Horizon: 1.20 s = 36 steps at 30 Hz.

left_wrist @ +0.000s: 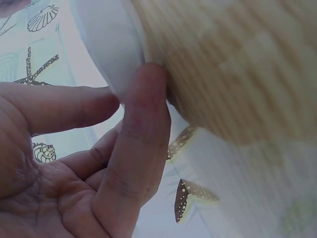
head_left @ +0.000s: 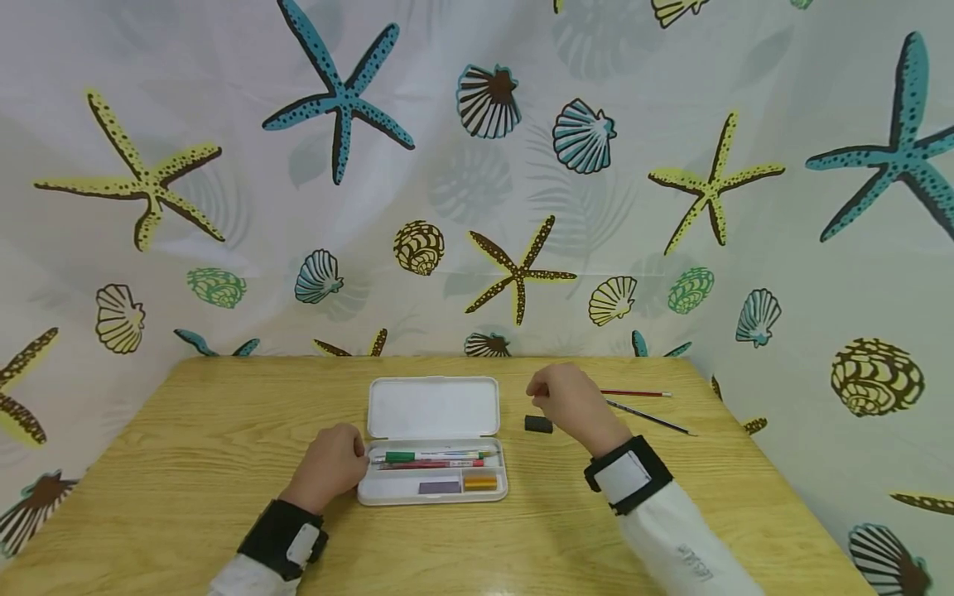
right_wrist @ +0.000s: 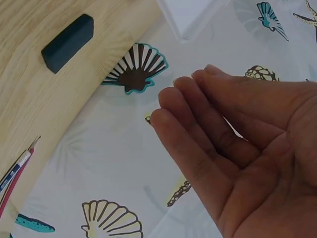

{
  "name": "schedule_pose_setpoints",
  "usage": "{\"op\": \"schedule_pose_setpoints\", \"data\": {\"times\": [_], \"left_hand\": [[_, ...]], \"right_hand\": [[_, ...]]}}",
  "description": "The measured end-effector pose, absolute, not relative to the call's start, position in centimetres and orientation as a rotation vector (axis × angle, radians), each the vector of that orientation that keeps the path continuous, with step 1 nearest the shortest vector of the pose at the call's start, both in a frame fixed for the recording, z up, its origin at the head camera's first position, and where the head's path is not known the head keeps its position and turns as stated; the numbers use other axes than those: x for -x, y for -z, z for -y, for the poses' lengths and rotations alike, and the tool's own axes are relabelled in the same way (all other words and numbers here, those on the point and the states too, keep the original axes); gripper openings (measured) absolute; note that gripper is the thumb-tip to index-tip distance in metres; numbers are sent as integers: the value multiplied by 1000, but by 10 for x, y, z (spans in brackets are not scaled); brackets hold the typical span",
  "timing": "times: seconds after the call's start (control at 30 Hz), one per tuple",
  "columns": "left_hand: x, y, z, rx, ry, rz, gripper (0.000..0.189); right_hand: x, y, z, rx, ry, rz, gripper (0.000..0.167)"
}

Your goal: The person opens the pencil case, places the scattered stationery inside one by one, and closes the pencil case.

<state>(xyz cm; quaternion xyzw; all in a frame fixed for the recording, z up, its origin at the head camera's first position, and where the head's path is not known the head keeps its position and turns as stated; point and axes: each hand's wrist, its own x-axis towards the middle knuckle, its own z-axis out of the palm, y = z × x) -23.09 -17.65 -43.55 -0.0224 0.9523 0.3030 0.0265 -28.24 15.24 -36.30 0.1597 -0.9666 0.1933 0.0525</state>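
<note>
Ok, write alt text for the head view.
A person's left hand holds the left edge of an open white pencil case on a wooden table, with slim writing tools and two small blocks inside. The empty right hand hangs above the table near a dark block, with two pencils further right. Behind is a starfish-and-seashell-print cloth.
</note>
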Motion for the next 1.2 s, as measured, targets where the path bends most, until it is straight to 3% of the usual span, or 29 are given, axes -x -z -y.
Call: {"op": "schedule_pose_setpoints", "data": {"times": [0.53, 1.2], "left_hand": [[229, 432, 177, 45, -947, -2957, 9], [233, 439, 178, 61, -945, -2945, 7]], "right_hand": [[295, 361, -209, -349, -536, 2930, 10], [307, 386, -277, -233, -449, 2961, 14]]}}
